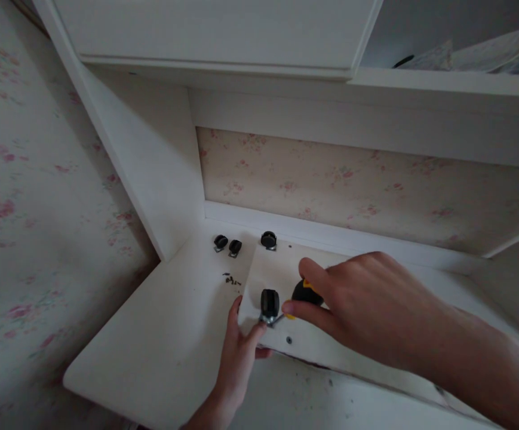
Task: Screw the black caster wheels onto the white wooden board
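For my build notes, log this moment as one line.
left hand: steadies caster on board | right hand: grips screwdriver | spare casters, screws on desk

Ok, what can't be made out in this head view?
- Screwdriver: the right hand covers the shaft and tip; only the black and yellow handle shows.
- Caster on the white board: its mounting plate is mostly hidden by the left hand fingers.
- Small dark bits on the desk: too small to identify.
- Items on the upper shelf: cut off by the frame's edge.
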Motion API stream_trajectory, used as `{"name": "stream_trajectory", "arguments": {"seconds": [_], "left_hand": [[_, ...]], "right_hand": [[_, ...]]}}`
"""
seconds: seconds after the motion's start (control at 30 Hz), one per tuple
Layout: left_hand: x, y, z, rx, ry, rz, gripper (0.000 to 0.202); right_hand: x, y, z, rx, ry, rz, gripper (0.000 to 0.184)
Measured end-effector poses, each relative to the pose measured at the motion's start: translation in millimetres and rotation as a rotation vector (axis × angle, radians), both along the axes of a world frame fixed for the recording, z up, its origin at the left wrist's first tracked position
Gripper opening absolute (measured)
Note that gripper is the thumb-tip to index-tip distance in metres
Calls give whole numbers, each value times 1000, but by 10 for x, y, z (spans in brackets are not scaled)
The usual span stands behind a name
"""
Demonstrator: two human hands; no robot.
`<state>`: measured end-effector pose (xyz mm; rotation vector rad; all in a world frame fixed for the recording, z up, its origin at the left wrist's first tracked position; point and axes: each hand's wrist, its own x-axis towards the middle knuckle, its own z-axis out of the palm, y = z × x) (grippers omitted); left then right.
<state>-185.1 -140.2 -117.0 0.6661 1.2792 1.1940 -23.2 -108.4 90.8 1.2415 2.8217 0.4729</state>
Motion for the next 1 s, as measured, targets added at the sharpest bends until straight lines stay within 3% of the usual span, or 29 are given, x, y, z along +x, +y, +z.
{"name": "stream_trajectory", "arguments": {"seconds": [0.07, 0.2, 0.37, 0.47, 0.53, 0.6, 0.67, 0.77, 1.0], "left_hand": [[-53, -14, -25, -7, -16, -38, 74], [-161, -50, -101, -1, -16, -83, 67], [-358, -22, -274, 36, 43, 1, 53], [-591, 126, -419, 61, 289, 51, 44], [-777, 282, -493, 111, 561, -4, 39], [-949, 457, -534, 206, 833, -97, 35], [-1075, 619, -550, 275, 982, -151, 28], [-1159, 785, -564, 313, 1080, -200, 21], [-1069, 869, -582, 407, 1245, -334, 23]], "right_hand": [[30, -6, -27, -4, 32, -2, 39], [85, -26, -55, -132, 96, 66, 23], [112, -33, -95, 48, 62, 31, 39], [112, -61, -100, -42, 126, 57, 28], [105, -86, -101, -71, 141, 91, 24], [93, -100, -108, 4, 116, 90, 32], [86, -102, -120, 106, 92, 43, 45], [106, -109, -145, 108, 100, -3, 49], [181, -159, -169, -118, 141, 37, 19]]}}
